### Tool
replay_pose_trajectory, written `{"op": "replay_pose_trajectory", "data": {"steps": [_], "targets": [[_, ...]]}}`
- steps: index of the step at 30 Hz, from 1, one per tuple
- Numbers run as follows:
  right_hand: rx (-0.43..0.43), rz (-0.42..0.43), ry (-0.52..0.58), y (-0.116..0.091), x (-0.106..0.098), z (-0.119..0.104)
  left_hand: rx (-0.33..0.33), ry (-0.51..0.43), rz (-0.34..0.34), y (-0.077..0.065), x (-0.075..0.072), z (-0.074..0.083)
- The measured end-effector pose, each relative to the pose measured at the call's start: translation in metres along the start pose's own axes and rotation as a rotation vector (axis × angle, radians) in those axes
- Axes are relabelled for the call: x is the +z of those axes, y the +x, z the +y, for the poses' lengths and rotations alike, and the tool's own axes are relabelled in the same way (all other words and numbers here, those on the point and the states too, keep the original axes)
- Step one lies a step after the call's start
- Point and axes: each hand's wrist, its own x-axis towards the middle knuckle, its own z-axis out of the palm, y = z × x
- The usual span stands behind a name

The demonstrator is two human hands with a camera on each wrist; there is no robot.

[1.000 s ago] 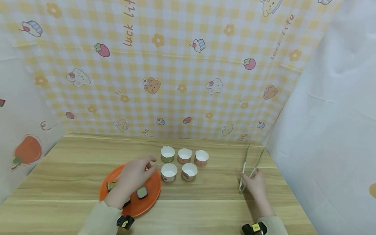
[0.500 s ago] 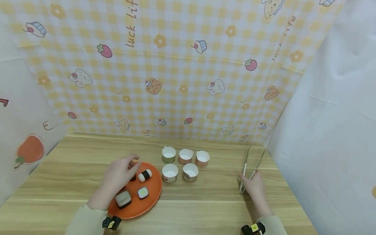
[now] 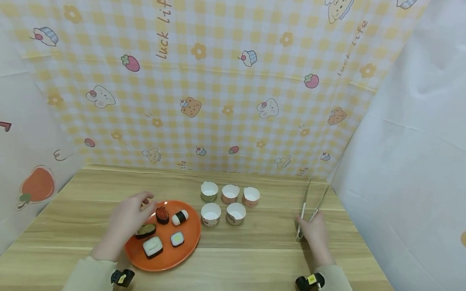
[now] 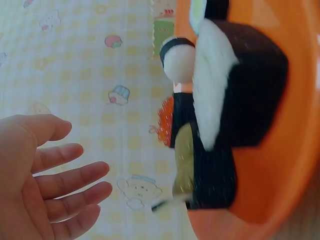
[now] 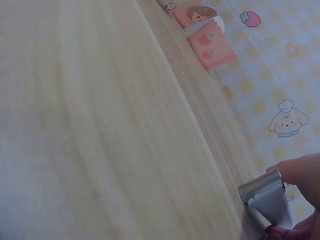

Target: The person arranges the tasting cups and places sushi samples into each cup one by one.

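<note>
1 pr tongs [image 5: 270, 197] in R hand [image 3: 318, 231]

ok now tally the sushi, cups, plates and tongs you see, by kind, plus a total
Sushi pieces: 5
Paper baking cups: 5
Orange plate: 1
Metal tongs: 1
Total: 12

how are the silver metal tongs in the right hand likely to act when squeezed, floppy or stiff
The silver metal tongs are probably stiff, since both long arms extend without sagging. They may spring back, as the arms spread from a rounded metal bend. Their smooth, shiny surface could feel slippery.
</note>
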Motion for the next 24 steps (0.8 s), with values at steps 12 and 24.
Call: {"op": "replay_pose_trajectory", "data": {"steps": [12, 24], "targets": [[0.002, 0.042, -0.021, -0.003, 0.001, 0.002, -0.097, -0.054, -0.075, -0.009, -0.01, -0.031], [-0.01, 0.052, -0.053, -0.003, 0.0, 0.003, -0.158, -0.093, -0.174, -0.013, -0.014, -0.059]]}}
